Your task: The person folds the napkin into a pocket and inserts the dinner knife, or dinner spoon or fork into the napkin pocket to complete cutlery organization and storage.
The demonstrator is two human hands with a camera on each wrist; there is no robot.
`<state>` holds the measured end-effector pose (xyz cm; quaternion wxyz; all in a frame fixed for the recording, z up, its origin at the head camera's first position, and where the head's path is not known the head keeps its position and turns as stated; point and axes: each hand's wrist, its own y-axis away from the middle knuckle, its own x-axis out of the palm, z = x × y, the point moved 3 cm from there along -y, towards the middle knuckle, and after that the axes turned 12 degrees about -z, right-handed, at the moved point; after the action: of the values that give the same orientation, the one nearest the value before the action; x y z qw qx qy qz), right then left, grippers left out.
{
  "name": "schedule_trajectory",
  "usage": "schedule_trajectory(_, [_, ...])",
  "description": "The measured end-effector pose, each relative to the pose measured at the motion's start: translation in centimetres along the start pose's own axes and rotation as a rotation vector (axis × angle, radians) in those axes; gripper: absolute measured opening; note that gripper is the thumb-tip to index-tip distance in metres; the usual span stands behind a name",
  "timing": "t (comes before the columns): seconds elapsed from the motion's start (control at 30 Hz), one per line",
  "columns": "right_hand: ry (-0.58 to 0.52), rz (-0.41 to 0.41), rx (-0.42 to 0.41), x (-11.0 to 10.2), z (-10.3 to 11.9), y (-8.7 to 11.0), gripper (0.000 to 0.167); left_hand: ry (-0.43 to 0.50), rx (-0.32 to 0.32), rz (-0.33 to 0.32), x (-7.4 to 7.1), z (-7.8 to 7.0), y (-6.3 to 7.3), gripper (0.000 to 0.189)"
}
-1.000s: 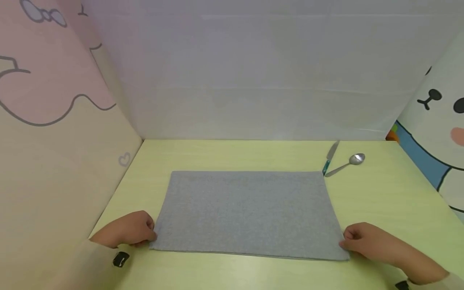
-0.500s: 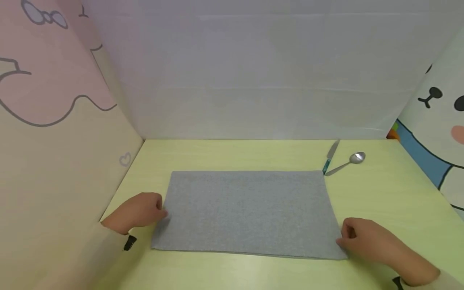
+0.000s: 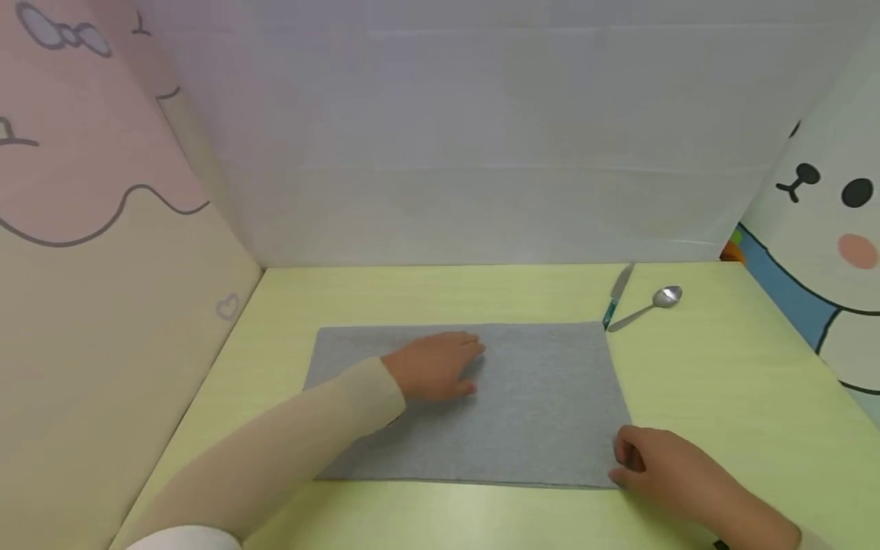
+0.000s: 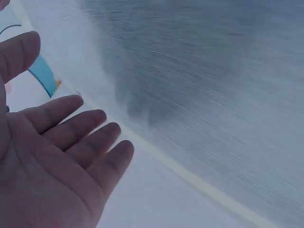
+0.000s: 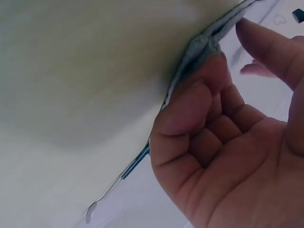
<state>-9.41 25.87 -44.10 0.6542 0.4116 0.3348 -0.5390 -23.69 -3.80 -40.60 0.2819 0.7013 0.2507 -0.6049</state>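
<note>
Far past both hands we see the biggest thing, a pale back wall. The light yellow table is under both hands and reaches out past them to the back wall. Off to the left of the left hand stands a pink and cream wall, and to the right of the right hand is a wall with a white bear picture.

Next in size is the grey cloth. It lies flat on the table, right below the left hand and just to the left of the right hand. A long cream sleeve comes in behind the left hand and crosses over the cloth's left part.

The left hand is over the middle of the cloth, palm down, with its fingers held out straight and nothing in them (we can't tell if it touches the cloth). The right hand has its fingers curled up, and it holds the edge of the cloth at the near right corner.

Straight ahead of the right hand, well away from it, we see a shiny spoon. Smallest is the knife, just left of the spoon, with its green handle pointing toward the right hand.
</note>
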Motion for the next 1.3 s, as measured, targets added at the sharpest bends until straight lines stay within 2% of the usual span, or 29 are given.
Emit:
schedule_trajectory(0.13, [-0.005,-0.012,0.049,0.0,-0.3,0.1,0.027,-0.006,0.056,0.003,0.3,-2.8,-4.3,0.068])
schedule_trajectory(0.23, [-0.026,-0.012,0.1,-0.1,-0.8,0.2,0.023,0.044,0.044,0.006,-0.5,-4.7,-7.0,0.064])
schedule_trajectory(0.4, [-0.081,-0.023,0.126,-0.6,-1.8,0.4,0.02,0.33,-0.078,-0.02,-2.5,-7.4,-10.5,0.054])
schedule_trajectory(0.53, [-0.108,-0.007,0.111,-0.9,-2.5,0.3,0.022,0.486,-0.129,-0.087,-2.8,-9.3,-12.8,0.044])
schedule_trajectory(0.73, [-0.115,0.024,0.097,-1.2,-2.9,0.1,0.026,0.553,-0.223,-0.145,-0.6,-10.5,-15.4,0.035])
schedule_trajectory(0.93, [-0.085,0.039,0.174,-1.4,-3.3,-0.1,0.03,0.511,-0.288,-0.15,1.6,-11.3,-17.9,0.035])
schedule_trajectory(1.13, [-0.154,0.039,0.125,-1.1,-3.3,0.1,0.029,0.425,-0.345,-0.155,2.7,-11.5,-18.4,0.04])
schedule_trajectory(1.3, [-0.204,0.057,0.066,-1.1,-3.4,0.0,0.028,0.416,-0.369,-0.171,3.0,-11.3,-18.8,0.038])
